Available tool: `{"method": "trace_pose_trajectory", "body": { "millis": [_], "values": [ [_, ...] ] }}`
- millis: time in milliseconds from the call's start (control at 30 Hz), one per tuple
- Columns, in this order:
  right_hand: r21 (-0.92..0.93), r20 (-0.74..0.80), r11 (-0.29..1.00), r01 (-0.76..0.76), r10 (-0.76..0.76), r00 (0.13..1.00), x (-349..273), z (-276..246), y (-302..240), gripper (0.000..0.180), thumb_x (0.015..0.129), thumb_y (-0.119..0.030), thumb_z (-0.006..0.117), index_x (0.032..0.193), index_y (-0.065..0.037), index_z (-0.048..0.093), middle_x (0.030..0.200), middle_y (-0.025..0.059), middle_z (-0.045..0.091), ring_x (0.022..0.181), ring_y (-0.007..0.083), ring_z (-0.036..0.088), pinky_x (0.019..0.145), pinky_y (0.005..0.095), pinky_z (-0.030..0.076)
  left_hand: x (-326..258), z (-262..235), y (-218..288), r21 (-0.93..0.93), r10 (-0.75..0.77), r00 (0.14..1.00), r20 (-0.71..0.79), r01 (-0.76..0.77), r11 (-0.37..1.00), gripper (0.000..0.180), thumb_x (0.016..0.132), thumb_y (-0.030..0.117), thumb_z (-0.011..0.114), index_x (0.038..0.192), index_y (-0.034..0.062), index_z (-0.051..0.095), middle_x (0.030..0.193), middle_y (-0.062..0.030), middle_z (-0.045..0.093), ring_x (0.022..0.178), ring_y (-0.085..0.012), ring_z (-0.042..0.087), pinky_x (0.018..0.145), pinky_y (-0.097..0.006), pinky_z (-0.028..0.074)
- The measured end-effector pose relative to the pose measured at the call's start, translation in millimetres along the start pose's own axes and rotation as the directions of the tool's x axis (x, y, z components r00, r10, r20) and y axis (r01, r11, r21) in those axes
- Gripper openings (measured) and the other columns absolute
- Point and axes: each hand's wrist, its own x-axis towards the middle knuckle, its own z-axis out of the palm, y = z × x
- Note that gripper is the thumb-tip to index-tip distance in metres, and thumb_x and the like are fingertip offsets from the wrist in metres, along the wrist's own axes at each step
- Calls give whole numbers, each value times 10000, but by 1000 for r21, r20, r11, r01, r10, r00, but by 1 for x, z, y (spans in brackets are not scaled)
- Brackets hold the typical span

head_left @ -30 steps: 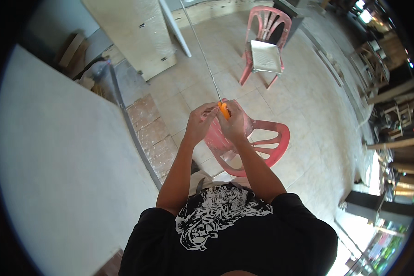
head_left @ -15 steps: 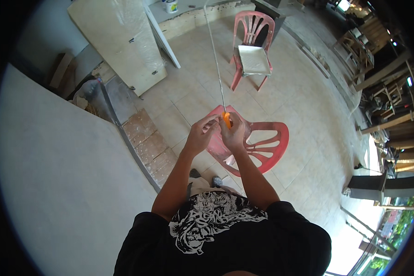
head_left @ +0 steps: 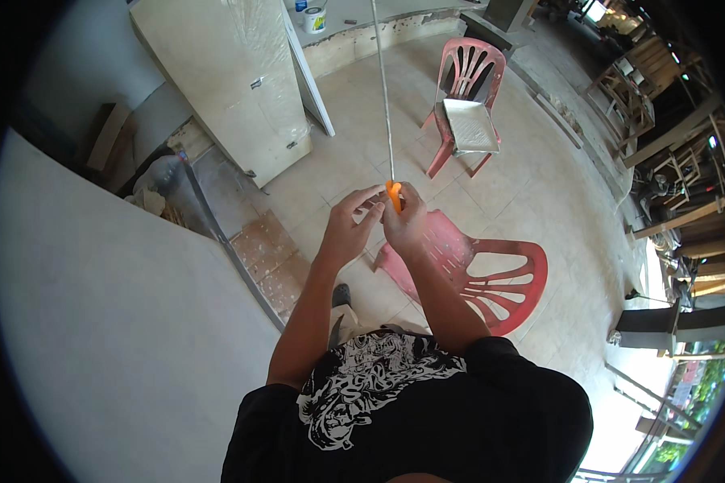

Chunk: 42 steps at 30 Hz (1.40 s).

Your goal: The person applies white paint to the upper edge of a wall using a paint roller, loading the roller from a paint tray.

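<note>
My right hand [head_left: 406, 219] is closed round the orange handle [head_left: 394, 193] of a long thin rod [head_left: 383, 92]. The rod is pale and smeared, and it runs away from me past the top edge, so its far end is out of sight. Beside the handle, my left hand [head_left: 350, 224] is loosely cupped with thumb and fingers apart; its fingertips come close to the handle, with nothing seen in its grip. Whitish dust or paint marks both hands. Below and to the right of them stands a red plastic chair [head_left: 503, 282] with a white-spotted seat.
A second red chair [head_left: 474, 60] farther off bears a white paint tray [head_left: 469, 127]. Cream panels [head_left: 217, 72] in plastic film lean at the far left, near a bucket [head_left: 314, 20] on a ledge. A pale wall surface [head_left: 121, 322] fills the left; wooden frames [head_left: 620, 92] stand far right.
My view has shifted, so both chairs and the panels appear farther right and lower. My right hand keeps its hold on the orange handle; my left hand stays beside it.
</note>
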Motion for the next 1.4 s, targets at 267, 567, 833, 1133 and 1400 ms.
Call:
{"method": "trace_pose_trajectory", "body": {
  "millis": [267,567,833,1133,1400],
  "values": [
    [33,-32,999,16,-15,999,83,136,-44,163,877,-74,667,979,53,665,894,207,663,792,376,658,711,413,515,89,-147,9,63,39,998,45,-42,997,375,1002,189,694,1349,50,676,1181,-115,748,998,-215,716,883,-359,519],
    [-8,-164,999,42,-43,986,123,110,-77,169,883,-75,668,975,67,679,865,236,677,769,384,680,705,412,525,137,-128,37,74,218,973,78,-224,972,362,1004,206,701,1331,49,689,1146,-119,736,1002,-223,704,845,-350,522],
    [-36,-269,999,-7,-3,963,131,83,-70,201,896,-105,689,969,83,684,847,230,682,726,333,673,675,404,525,150,-99,47,45,209,959,193,-221,974,376,1020,194,684,1353,21,667,1136,-133,739,950,-204,713,837,-332,545],
    [-72,-428,997,-35,0,904,192,11,-4,158,904,-63,690,986,70,666,863,193,660,697,291,658,667,381,534,257,-13,7,-148,214,877,431,-165,975,386,999,203,714,1337,26,656,1018,-59,748,900,-149,719,841,-317,504],
    [-102,-587,984,-148,60,808,253,-158,51,134,941,-57,667,989,68,661,878,158,654,664,219,649,614,341,526,352,186,-4,-286,238,709,664,-54,957,418,1012,106,691,1412,15,610,1159,-45,710,1003,-98,662,909,-278,511]
  ]
}}
